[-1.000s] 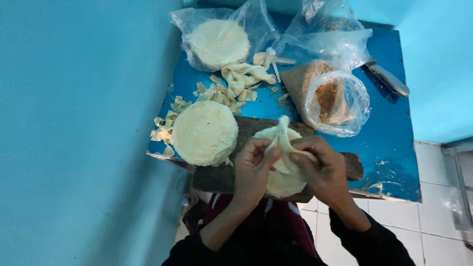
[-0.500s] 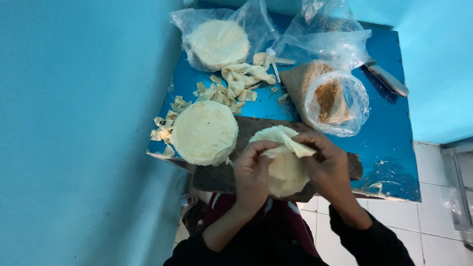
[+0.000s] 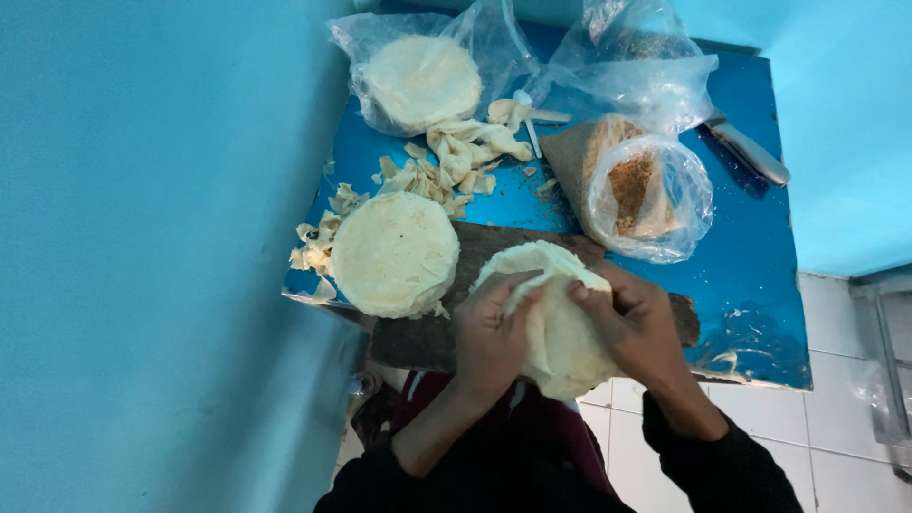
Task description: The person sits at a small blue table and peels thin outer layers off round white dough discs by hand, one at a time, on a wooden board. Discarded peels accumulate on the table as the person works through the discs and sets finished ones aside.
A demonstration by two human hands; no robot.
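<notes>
Low in the middle of the frame, your left hand point(image 3: 492, 334) and right hand point(image 3: 635, 323) are both closed on a pale round of dough point(image 3: 560, 328). The left fingers pinch its upper left edge and the right fingers press down on its upper right edge, so the round is gripped between the two hands. It sits over the near end of a dark wooden board point(image 3: 437, 328), with its lower part hanging past the front edge of the blue table point(image 3: 750, 313).

Just left of your left hand, a stack of flat dough rounds point(image 3: 394, 252) rests partly on the board and partly on the table, near the table's left edge. Torn dough scraps point(image 3: 446, 161) lie scattered above that stack, toward the upper middle of the frame, with a few more at the table's left rim.

In the upper middle, an open clear plastic bag point(image 3: 380, 57) holds a second stack of rounds point(image 3: 423, 84). To the right of centre, another clear bag point(image 3: 651, 195) holds a brown crumbly filling. A knife point(image 3: 750, 152) lies near the table's right edge, in the upper right, well apart from both hands.
</notes>
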